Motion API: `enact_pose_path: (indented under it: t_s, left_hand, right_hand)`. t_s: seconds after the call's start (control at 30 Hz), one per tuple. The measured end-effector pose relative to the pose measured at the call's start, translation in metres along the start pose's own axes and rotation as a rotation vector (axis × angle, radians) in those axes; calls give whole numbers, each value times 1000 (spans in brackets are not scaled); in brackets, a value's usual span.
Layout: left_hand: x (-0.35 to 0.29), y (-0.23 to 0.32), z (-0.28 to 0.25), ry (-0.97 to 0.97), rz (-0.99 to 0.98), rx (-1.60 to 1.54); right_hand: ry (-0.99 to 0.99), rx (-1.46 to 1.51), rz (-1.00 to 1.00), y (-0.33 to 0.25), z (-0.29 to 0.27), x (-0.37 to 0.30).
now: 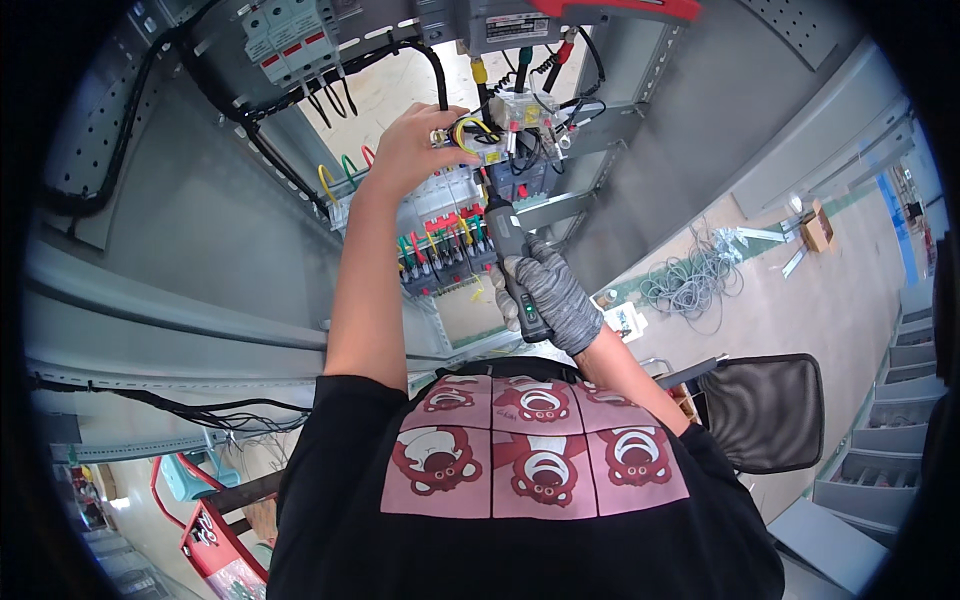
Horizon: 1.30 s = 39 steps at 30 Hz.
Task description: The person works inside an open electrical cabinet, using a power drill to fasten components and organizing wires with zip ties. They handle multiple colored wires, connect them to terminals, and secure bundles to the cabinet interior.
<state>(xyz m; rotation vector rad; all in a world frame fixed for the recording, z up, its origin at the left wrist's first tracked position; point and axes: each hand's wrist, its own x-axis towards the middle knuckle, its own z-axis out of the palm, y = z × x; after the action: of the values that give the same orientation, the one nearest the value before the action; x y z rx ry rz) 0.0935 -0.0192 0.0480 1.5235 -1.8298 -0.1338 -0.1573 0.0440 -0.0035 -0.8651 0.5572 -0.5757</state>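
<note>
Holding screwdriver point(509, 237), gloved right hand point(550, 295), printed label point(517, 28) on grey unit point(478, 38)

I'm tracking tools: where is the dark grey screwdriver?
Near the head view's centre, the screwdriver is in the gloved right hand's grip, its tip close to the bare left hand's grip.

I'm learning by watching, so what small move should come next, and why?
Probably a slight alignment of the power screwdriver with the small wired block: the gloved right hand grips the tool, its bit points up toward that block, and the bare left hand is at the block.
</note>
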Motion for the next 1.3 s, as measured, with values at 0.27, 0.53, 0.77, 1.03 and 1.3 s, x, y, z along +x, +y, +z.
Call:
enact_pose_path:
  t_s: [0.27, 0.53, 0.77, 1.03, 1.3]
  left_hand:
    - [3, 7, 1, 17, -5, -1]
    - [-2, 7, 1, 58, 90, 73]
    - [-3, 8, 2, 67, 109, 46]
    - [-2, 10, -3, 16, 97, 124]
    - [-7, 9, -3, 35, 122, 170]
  right_hand:
    - [201, -606, -179, 21, -10, 14]
    - [184, -410, -8, -12, 13, -3]
    - [52, -44, 106, -8, 0, 4]
    - [-28, 74, 61, -8, 5, 5]
    - [19, -171, 45, -5, -5, -1]
